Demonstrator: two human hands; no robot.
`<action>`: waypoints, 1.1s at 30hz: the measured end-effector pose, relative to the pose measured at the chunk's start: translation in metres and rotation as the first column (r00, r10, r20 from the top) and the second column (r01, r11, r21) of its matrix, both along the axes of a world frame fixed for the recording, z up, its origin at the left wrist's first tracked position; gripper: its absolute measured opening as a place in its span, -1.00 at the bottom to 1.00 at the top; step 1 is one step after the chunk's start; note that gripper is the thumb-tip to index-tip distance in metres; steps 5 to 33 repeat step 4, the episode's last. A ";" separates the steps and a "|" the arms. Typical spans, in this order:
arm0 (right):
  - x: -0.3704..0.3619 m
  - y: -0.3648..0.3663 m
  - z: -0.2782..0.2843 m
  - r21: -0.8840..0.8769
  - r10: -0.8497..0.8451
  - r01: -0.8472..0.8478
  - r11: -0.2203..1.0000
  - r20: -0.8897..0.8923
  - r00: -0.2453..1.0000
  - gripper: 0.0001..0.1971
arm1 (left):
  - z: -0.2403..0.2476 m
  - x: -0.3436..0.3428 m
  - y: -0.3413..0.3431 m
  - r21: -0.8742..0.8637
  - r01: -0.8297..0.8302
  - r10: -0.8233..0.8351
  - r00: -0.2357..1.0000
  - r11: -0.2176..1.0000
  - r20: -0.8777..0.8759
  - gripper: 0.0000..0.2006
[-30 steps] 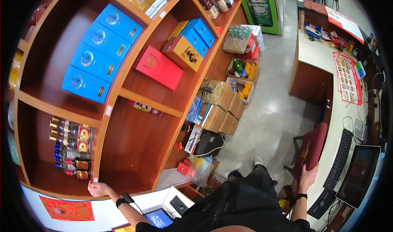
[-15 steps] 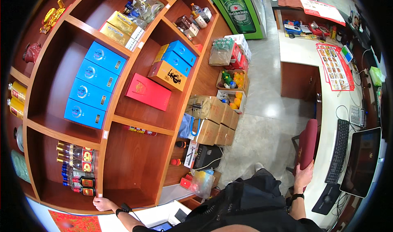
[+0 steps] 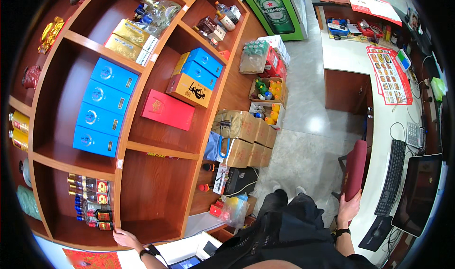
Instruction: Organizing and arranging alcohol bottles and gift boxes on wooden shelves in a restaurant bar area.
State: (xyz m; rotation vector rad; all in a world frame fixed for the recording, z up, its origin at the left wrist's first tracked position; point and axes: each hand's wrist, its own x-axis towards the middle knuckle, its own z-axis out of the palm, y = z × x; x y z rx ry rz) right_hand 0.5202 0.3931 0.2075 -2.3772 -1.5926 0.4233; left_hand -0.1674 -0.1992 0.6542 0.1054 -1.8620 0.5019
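My left hand (image 3: 127, 239) has its fingers closed over the front edge of the wooden shelf unit (image 3: 118, 198), at the lower end of an upright divider. Just beside it, several small liquor bottles (image 3: 95, 200) with red labels stand in a compartment. On the right, my right hand (image 3: 349, 208) grips the near end of the backrest of a maroon padded chair (image 3: 355, 169), which is pushed up to the white counter (image 3: 383, 126).
Blue boxes (image 3: 102, 107) and a red box (image 3: 168, 109) fill other compartments. Stacked cardboard cartons (image 3: 241, 138) and bottle crates (image 3: 268, 89) line the shelf's foot along the grey floor (image 3: 298, 145). The counter carries a keyboard (image 3: 393, 176), a monitor (image 3: 419, 193) and menu sheets (image 3: 388, 77).
The view has shifted slightly, and both my feet now show below. My left hand stays at the shelf edge; my right hand stays on the chair back.
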 end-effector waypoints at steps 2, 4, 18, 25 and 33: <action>0.004 -0.003 -0.007 0.032 -0.028 0.027 0.999 0.037 0.999 -0.16 | -0.046 0.033 0.071 -0.092 0.103 -0.110 0.992 0.990 -0.069 -0.45; 0.004 -0.004 -0.005 0.000 0.000 0.000 1.000 0.024 1.000 -0.15 | -0.074 0.056 0.112 -0.115 0.091 -0.094 0.995 0.989 -0.015 -0.34; 0.004 -0.004 -0.005 0.000 0.000 0.000 1.000 0.024 1.000 -0.15 | -0.074 0.056 0.112 -0.115 0.091 -0.094 0.995 0.989 -0.015 -0.34; 0.004 -0.004 -0.005 0.000 0.000 0.000 1.000 0.024 1.000 -0.15 | -0.074 0.056 0.112 -0.115 0.091 -0.094 0.995 0.989 -0.015 -0.34; 0.004 -0.004 -0.005 0.000 0.000 0.000 1.000 0.024 1.000 -0.15 | -0.074 0.056 0.112 -0.115 0.091 -0.094 0.995 0.989 -0.015 -0.34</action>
